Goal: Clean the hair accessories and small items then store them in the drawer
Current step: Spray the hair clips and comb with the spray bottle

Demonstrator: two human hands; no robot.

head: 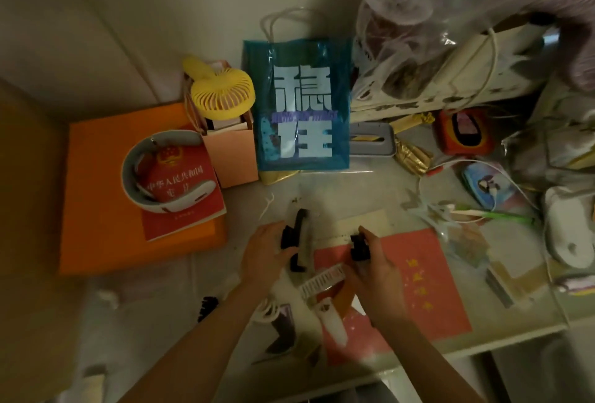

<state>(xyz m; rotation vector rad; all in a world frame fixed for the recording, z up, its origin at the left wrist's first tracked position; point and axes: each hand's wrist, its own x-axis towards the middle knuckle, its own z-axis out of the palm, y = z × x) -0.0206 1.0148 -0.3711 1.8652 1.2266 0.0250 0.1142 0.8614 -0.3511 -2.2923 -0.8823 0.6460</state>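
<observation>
Over the cluttered desk [363, 183], my left hand [264, 256] grips a long black hair clip [301, 238] that stands roughly upright between my hands; a smaller black piece sits by the fingers. My right hand [376, 266] pinches a small black claw clip [359, 246] at its fingertips. Another black claw clip [207, 307] lies on the desk at the lower left, apart from both hands. A white comb-like piece [323, 278] lies just below my hands.
A blue bag [302, 106], a yellow fan [222, 93] in a pink box and an orange box [103, 196] with a red book and a neck fan stand behind. A red card [428, 277] lies right. Cables, bags and clutter fill the right side.
</observation>
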